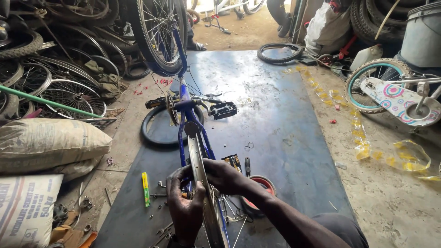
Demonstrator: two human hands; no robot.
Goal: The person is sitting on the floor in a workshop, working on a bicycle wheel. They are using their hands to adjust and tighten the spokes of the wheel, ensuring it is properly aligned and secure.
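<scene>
Both hands [202,188] grip the bare wheel rim [202,183] of the upturned blue bicycle [183,105] at lower centre — left [183,206] clenched, right [225,177] wrapped over — rigid, light, slick metal, so you hold its edges, clear of spokes.

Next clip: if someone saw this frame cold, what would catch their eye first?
First, the upside-down blue bicycle running up the middle of the dark floor mat, with the left hand and right hand clasped around its bare wheel rim at the bottom centre. Next, the heap of spoked rims along the left wall, and the child's bicycle with a teal-edged wheel at the right.
</scene>
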